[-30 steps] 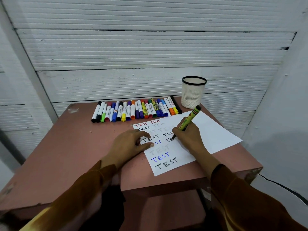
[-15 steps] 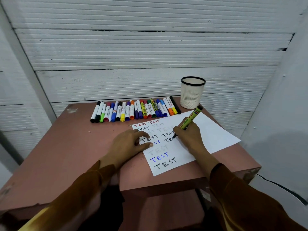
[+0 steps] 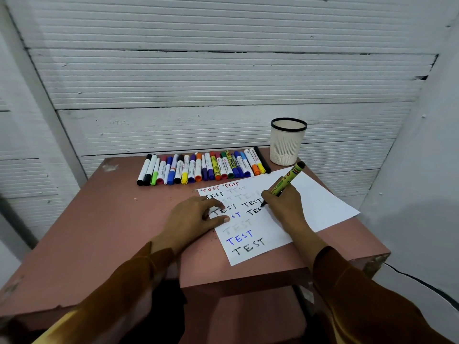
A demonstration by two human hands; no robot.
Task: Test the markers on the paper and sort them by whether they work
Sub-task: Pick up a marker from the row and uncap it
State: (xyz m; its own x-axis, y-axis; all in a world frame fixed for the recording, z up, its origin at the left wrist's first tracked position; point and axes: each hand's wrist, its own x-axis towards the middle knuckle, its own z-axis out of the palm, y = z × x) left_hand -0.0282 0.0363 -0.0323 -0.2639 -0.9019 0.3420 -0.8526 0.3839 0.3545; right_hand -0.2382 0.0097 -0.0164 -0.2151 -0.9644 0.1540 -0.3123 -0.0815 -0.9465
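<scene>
Marker row: capped markers (image 3: 202, 168) lie side by side along the far edge of the bench (image 3: 99, 219), left of the cup. From here I judge these the stock, though I cannot tell which have been tried.

Left hand: left hand (image 3: 192, 218) lies flat on the left margin of the paper (image 3: 320, 202), fingers spread and fairly straight, thumb tip on the sheet; nothing is grasped. I read it as a hold-down, and I would keep its weight there so the sheet cannot creep under the stroke.

Paper: sheet sits skewed on the bench, bearing rows of "TEST" in red, black and blue, several faint grey.

Step in hand: word in progress reads "Tes"; I judge the final letter outstanding. I would finish with even, light pressure, then compare against the faint rows before sorting this one as working. Its line looks dark and full.

Right hand: right hand (image 3: 285, 203) has a clenched grip around the green-yellow marker (image 3: 285, 180), fingers low on the barrel, tip down on the paper, barrel leaning up and away to the right.

Cup: white mesh cup (image 3: 288, 142) stands at the far right corner, well apart from the writing; contents not visible.
</scene>
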